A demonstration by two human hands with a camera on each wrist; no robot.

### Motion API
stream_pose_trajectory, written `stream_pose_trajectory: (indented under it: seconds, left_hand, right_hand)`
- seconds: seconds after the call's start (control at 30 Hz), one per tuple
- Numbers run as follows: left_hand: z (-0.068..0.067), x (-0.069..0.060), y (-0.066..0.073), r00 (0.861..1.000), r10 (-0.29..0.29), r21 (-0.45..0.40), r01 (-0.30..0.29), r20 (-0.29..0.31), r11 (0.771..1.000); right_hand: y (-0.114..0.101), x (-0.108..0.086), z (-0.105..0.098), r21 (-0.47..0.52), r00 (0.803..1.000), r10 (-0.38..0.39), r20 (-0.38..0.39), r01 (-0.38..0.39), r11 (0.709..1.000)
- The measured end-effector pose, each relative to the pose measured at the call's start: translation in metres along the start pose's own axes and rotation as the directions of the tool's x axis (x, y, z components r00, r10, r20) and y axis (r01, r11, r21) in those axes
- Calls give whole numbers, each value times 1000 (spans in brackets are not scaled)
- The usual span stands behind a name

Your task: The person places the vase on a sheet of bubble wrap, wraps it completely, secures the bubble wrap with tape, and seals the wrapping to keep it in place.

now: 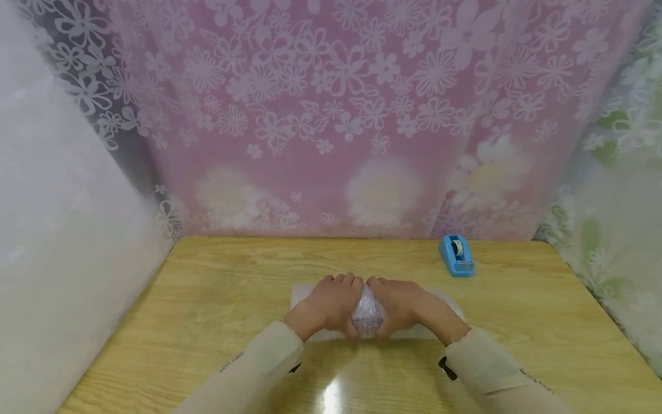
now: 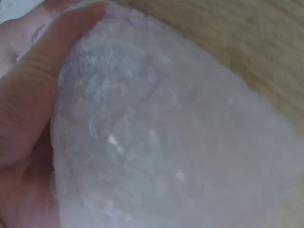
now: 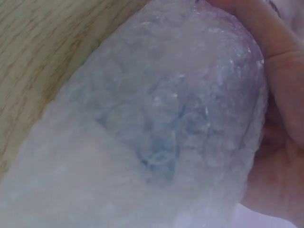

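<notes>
A bundle in clear bubble wrap (image 1: 368,313) lies crosswise on the wooden table, its loose wrap ends spreading out to both sides. Around its left part my left hand (image 1: 336,303) curls, with the thumb (image 2: 42,71) lying along the wrap in the left wrist view. My right hand (image 1: 400,305) grips the other side, close to the left one. In the right wrist view, bluish marks show through the bubble wrap (image 3: 161,109). What is inside the bundle cannot be made out.
Toward the back right of the table (image 1: 217,276) stands a blue tape dispenser (image 1: 457,256) with a roll in it. A pink flowered curtain (image 1: 331,144) hangs behind the table's far edge, and pale sheets (image 1: 67,230) flank it on both sides.
</notes>
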State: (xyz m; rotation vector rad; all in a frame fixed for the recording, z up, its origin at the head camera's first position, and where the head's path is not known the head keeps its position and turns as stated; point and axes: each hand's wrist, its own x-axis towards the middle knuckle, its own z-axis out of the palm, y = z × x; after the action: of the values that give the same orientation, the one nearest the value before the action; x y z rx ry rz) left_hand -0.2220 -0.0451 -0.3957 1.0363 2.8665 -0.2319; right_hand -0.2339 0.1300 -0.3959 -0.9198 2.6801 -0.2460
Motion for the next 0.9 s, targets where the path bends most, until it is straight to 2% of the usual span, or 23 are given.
stream_pose_trajectory:
  seconds: [0.17, 0.27, 0.43, 0.6, 0.73, 0.9]
  left_hand:
    - [-3, -2, 7, 999, -31, 72, 31, -12, 997]
    - [-1, -3, 12, 998, -60, 84, 62, -26, 995]
    - [9, -6, 13, 990, -91, 47, 96, -106, 994]
    - [17, -7, 10, 978, -79, -3, 80, -194, 997]
    - [22, -8, 7, 971, -72, -54, 61, -228, 997]
    - [28, -7, 4, 967, -69, -75, 52, -246, 996]
  right_hand:
    - [-2, 0, -1, -14, 1000, 15, 3, -15, 1000]
    - [-3, 0, -1, -20, 999, 33, 11, -32, 999]
    - [0, -1, -1, 44, 1000, 17, -3, -17, 999]
    - [7, -2, 2, 135, 999, -14, -29, 18, 991]
    - [13, -2, 6, 166, 998, -45, -47, 52, 985]
    - [21, -1, 10, 193, 995, -78, -61, 89, 977]
